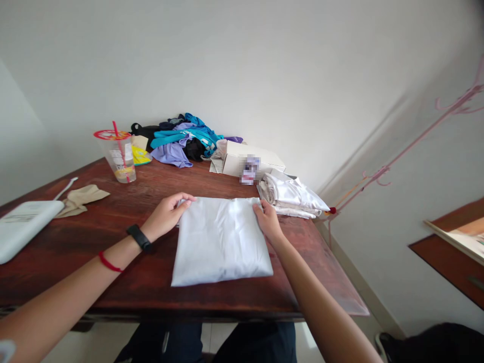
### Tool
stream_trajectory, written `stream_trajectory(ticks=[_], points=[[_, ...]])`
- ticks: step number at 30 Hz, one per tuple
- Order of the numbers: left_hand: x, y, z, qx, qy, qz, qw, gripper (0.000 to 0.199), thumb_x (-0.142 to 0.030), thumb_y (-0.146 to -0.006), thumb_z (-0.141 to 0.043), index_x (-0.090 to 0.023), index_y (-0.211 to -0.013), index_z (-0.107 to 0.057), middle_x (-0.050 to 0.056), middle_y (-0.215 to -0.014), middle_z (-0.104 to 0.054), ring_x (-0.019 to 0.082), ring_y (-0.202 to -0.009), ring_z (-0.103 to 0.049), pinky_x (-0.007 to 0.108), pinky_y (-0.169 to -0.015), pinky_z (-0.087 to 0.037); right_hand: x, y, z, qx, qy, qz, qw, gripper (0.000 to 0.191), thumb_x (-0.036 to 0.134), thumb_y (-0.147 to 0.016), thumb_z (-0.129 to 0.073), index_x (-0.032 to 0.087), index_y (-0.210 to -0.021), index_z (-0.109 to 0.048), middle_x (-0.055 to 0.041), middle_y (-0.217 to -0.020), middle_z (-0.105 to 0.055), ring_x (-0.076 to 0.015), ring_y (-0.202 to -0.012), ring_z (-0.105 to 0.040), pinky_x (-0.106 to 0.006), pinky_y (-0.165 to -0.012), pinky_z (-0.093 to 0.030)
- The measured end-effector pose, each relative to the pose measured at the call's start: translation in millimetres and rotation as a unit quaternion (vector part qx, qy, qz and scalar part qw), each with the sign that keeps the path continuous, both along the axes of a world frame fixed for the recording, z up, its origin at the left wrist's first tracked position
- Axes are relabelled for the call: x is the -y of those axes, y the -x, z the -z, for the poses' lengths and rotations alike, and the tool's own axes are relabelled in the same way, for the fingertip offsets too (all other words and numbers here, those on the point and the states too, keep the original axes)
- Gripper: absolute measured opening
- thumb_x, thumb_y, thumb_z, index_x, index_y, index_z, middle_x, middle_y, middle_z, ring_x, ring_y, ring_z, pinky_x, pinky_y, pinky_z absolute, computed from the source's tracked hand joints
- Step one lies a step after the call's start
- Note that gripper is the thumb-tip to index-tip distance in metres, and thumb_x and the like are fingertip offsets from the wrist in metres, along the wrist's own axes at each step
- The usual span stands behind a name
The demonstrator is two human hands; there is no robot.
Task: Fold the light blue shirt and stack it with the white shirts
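Clothes heap [200, 133] and coat rack [380, 174] suggest a home.

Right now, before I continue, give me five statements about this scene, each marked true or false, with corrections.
1. The left hand and right hand hold the far corners of the folded silvery-white cloth. True.
2. A clear, red-rimmed plastic cup stands on the dark red-brown wooden table. True.
3. The cup stands right of the cloth. False: it stands to the left.
4. A white rectangular box rests on the table. True.
5. The box touches the cloth. False: it sits apart, farther back.
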State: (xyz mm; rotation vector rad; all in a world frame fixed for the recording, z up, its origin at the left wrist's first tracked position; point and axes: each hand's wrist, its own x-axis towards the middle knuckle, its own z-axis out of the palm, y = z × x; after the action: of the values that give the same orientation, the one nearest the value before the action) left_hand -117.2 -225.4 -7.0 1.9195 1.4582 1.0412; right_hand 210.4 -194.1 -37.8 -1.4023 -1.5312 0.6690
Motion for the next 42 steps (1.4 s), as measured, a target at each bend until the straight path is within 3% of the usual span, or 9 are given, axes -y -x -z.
stream_trajectory(ticks=[9,16,19,22,24,27,31,38,42], points=[[-15.5,8.9,29.2,-0.197,-0.034,-0.014,0.98,0.037,-0.042,-0.094,-0.043,-0.021,-0.108,-0.07,0.01,-0.114,-0.07,0.028,-0.106,-0.065,0.042,-0.097,-0.049,-19.3,11.2,25.5,0.082,0.057,0.031,0.995,0.022,0.035,-0.087,-0.058,0.02,-0.1,-0.066,-0.0106,-0.108,-0.073,-0.0275,-0.105,-0.065,-0.036,-0.094,-0.044],[8.9,2.8,-0.6,-0.121,-0.135,-0.051,0.982,0.043,-0.051,-0.093,-0.047,-0.016,-0.107,-0.068,0.015,-0.12,-0.065,0.031,-0.118,-0.059,0.046,-0.108,-0.044,3.2,-5.4,12.6,0.006,0.103,0.002,0.995,0.042,0.047,-0.087,-0.059,0.017,-0.117,-0.062,-0.0121,-0.113,-0.071,-0.0256,-0.099,-0.068,-0.034,-0.081,-0.054],[52.7,16.2,-9.7,-0.033,-0.036,-0.068,0.996,0.043,-0.058,-0.094,-0.048,-0.019,-0.1,-0.065,0.008,-0.093,-0.068,0.024,-0.084,-0.066,0.035,-0.078,-0.055,44.9,-26.3,5.3,-0.095,0.157,0.0,0.983,0.055,0.056,-0.085,-0.063,0.021,-0.128,-0.056,-0.0085,-0.101,-0.072,-0.0202,-0.076,-0.068,-0.028,-0.057,-0.051],[110.6,29.8,-0.5,0.092,0.17,-0.066,0.979,0.054,-0.07,-0.089,-0.052,-0.022,-0.109,-0.063,0.003,-0.083,-0.067,0.015,-0.053,-0.056,0.026,-0.046,-0.047,99.7,-45.6,1.2,-0.14,0.193,0.005,0.971,0.056,0.062,-0.082,-0.068,0.019,-0.117,-0.062,-0.0055,-0.086,-0.07,-0.0142,-0.061,-0.059,-0.021,-0.044,-0.039],[145.5,28.5,10.9,0.177,0.278,-0.095,0.94,0.071,-0.078,-0.079,-0.059,-0.023,-0.124,-0.057,0.004,-0.082,-0.068,0.016,-0.047,-0.056,0.024,-0.034,-0.038,132.4,-51.4,0.1,-0.16,0.242,-0.051,0.956,0.056,0.063,-0.084,-0.065,0.016,-0.115,-0.065,-0.0014,-0.069,-0.064,-0.0112,-0.052,-0.052,-0.019,-0.041,-0.035],[177.6,8.7,23.2,0.252,0.354,-0.087,0.897,0.098,-0.076,-0.068,-0.073,-0.027,-0.146,-0.037,0.008,-0.093,-0.074,0.026,-0.062,-0.071,0.028,-0.039,-0.05,160.9,-48.9,0.0,-0.148,0.262,-0.133,0.944,0.062,0.057,-0.085,-0.07,0.016,-0.13,-0.06,0.0007,-0.066,-0.062,-0.0114,-0.055,-0.055,-0.018,-0.044,-0.041],[181.9,-23.3,22.7,0.278,0.377,-0.049,0.882,0.114,-0.073,-0.066,-0.078,-0.027,-0.153,-0.02,0.016,-0.112,-0.075,0.033,-0.081,-0.077,0.032,-0.052,-0.06,162.9,-38.6,4.3,-0.109,0.226,-0.164,0.954,0.064,0.052,-0.084,-0.073,0.017,-0.135,-0.058,-0.0008,-0.07,-0.067,-0.0141,-0.061,-0.062,-0.019,-0.047,-0.048],[174.6,-45.0,13.7,0.271,0.374,-0.037,0.886,0.079,-0.081,-0.074,-0.065,-0.022,-0.125,-0.051,0.02,-0.127,-0.07,0.027,-0.071,-0.078,0.031,-0.056,-0.062,156.0,-30.0,14.9,-0.136,0.183,-0.136,0.964,0.049,0.06,-0.085,-0.068,0.017,-0.107,-0.071,-0.0043,-0.077,-0.07,-0.0179,-0.066,-0.07,-0.021,-0.046,-0.051],[176.7,-49.0,12.3,0.276,0.365,-0.052,0.888,0.076,-0.08,-0.077,-0.063,-0.022,-0.125,-0.051,0.02,-0.135,-0.066,0.027,-0.075,-0.078,0.034,-0.062,-0.065,158.4,-30.1,12.4,-0.169,0.194,-0.131,0.957,0.051,0.061,-0.082,-0.072,0.021,-0.113,-0.069,-0.0057,-0.093,-0.072,-0.019,-0.08,-0.073,-0.021,-0.055,-0.056]])
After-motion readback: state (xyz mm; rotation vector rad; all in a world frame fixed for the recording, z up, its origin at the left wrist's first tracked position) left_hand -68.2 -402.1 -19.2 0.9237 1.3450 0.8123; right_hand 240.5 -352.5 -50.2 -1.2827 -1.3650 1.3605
